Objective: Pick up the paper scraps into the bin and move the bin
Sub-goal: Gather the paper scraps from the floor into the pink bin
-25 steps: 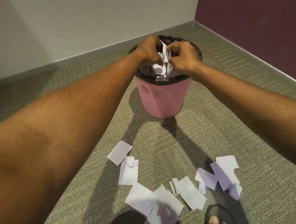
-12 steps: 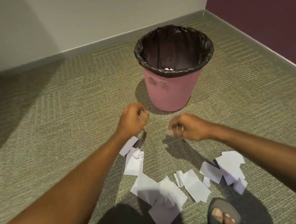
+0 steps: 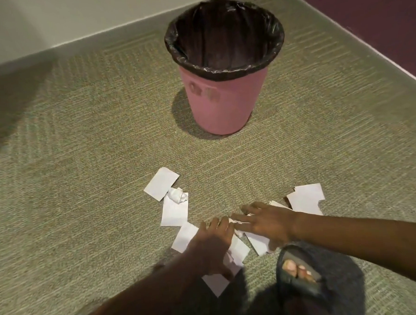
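A pink bin (image 3: 223, 103) with a black liner stands upright on the carpet, well beyond my hands. White paper scraps (image 3: 175, 211) lie scattered on the floor in front of it, with a crumpled ball (image 3: 177, 197) among them and another group of scraps (image 3: 305, 200) at the right. My left hand (image 3: 212, 243) lies flat on the scraps in the middle, fingers spread. My right hand (image 3: 266, 223) presses down on scraps beside it, fingers extended, fingertips almost touching the left hand. Neither hand holds a scrap off the floor.
The floor is green-grey carpet (image 3: 82, 164). A pale wall with a grey skirting (image 3: 75, 43) runs behind the bin, and a dark purple wall (image 3: 375, 16) closes the right side. My foot in a dark sandal (image 3: 297, 270) rests right below my right hand.
My hands dropped a handful of scraps into the bin, drew back from it and came down onto the scraps on the floor. The bin has not moved.
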Available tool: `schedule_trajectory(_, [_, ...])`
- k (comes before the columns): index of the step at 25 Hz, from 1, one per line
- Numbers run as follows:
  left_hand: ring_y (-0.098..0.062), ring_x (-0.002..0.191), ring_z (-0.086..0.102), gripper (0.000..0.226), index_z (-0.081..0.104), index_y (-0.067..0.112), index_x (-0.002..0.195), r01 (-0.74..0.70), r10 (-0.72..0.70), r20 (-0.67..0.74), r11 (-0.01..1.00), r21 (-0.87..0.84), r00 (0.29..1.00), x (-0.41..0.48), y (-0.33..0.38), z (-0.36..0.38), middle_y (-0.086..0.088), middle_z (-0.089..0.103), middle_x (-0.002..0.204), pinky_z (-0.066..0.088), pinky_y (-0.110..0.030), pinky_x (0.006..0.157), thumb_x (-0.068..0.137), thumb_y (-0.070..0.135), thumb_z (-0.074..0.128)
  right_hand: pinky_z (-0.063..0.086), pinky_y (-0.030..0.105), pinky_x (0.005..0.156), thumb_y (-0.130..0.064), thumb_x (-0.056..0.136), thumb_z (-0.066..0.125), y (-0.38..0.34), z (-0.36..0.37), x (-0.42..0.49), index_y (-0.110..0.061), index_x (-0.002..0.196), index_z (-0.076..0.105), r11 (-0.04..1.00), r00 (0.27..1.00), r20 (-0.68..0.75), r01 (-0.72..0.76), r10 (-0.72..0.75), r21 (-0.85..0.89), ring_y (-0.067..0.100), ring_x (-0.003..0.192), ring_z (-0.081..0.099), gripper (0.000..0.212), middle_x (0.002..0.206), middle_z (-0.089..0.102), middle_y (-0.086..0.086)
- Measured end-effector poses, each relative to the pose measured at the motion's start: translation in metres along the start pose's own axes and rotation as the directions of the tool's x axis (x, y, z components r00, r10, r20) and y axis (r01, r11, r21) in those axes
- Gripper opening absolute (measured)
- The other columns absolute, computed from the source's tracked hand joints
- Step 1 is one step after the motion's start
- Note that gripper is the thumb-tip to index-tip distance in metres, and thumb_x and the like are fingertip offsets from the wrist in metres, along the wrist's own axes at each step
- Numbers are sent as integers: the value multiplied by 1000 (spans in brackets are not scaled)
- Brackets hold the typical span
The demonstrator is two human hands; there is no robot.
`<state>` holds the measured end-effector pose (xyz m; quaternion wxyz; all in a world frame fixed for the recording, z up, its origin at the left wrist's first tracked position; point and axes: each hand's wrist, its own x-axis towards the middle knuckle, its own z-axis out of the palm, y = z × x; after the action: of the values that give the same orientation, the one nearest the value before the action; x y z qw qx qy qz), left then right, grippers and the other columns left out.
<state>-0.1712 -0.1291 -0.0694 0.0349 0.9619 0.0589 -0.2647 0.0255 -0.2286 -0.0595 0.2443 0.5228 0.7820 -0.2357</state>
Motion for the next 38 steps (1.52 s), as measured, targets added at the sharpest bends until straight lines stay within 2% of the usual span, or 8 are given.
schedule_trajectory(6, [-26, 83, 66, 105, 65, 17, 105, 65, -55, 90, 990, -123, 994, 6, 22, 12, -10, 67, 106, 54, -38, 56, 12, 61, 86, 49, 48, 84, -17, 79, 72, -7, 19, 2, -18, 136, 38, 999, 983, -181, -31, 38, 42, 32, 118, 46, 67, 139, 41, 11])
schedule_trajectory(10, [-18, 67, 62, 93, 56, 21, 94, 17, -45, -112, 971, -240, 993, 6, 21, 4, -5, 65, 89, 42, -22, 38, 10, 42, 91, 52, 45, 80, -11, 82, 65, -6, 23, 2, -19, 130, 43, 987, 979, -186, -52, 80, 153, 29, 111, 51, 54, 127, 49, 8])
schedule_trajectory(12, [-25, 82, 62, 77, 53, 16, 107, -28, -24, -153, 944, -328, 988, 2, 20, 6, -12, 56, 109, 48, -28, 48, 40, 24, 91, 53, 45, 83, -11, 83, 66, -9, 28, 3, -17, 128, 45, 983, 978, -189, -56, 90, 176, 29, 109, 54, 50, 123, 53, 8])
schedule_trajectory(15, [-37, 88, 58, 40, 49, 8, 117, -55, -32, -176, 880, -472, 984, 7, 17, 22, -17, 42, 117, 50, -45, 67, 78, 8, 54, 52, 43, 84, -15, 82, 68, -6, 30, 5, -18, 120, 50, 970, 975, -178, -91, 133, 227, 26, 105, 56, 42, 116, 58, 5])
schedule_trajectory(21, [-34, 67, 65, 36, 63, 5, 98, -41, -3, -67, 765, -642, 998, 21, 7, 42, -18, 66, 78, 51, -28, 56, 66, 17, 52, 55, 39, 76, -4, 88, 58, 0, 9, 4, -17, 121, 57, 929, 926, -259, -188, 276, 318, 24, 90, 63, 36, 103, 64, 5])
schedule_trajectory(26, [-27, 96, 65, 21, 70, 7, 98, 164, -242, -18, 708, -687, 970, 32, -22, -15, -12, 70, 99, 42, -25, 71, 78, 11, 66, 53, 31, 69, -7, 91, 57, 9, -22, 0, -20, 118, 61, 878, 856, -334, -244, 395, 412, 22, 84, 65, 30, 100, 66, 2])
schedule_trajectory(33, [-13, 63, 58, 10, 74, 12, 77, 72, -396, -239, 628, -775, 887, 32, -93, -133, 0, 66, 68, 40, -22, 58, 70, 11, 81, 41, 27, 65, -6, 88, 63, 46, -116, -19, -13, 111, 63, 795, 501, -633, -223, 590, 564, 23, 85, 65, 24, 102, 69, 6])
schedule_trajectory(38, [-19, 78, 65, 21, 75, 15, 98, 44, -423, -534, 812, -582, 732, 20, -130, -227, -1, 72, 86, 51, -32, 65, 77, 12, 74, 52, 35, 68, -6, 88, 65, 77, -208, -42, -9, 112, 64, 831, 217, -803, -184, 555, 525, 24, 84, 63, 25, 101, 69, 9])
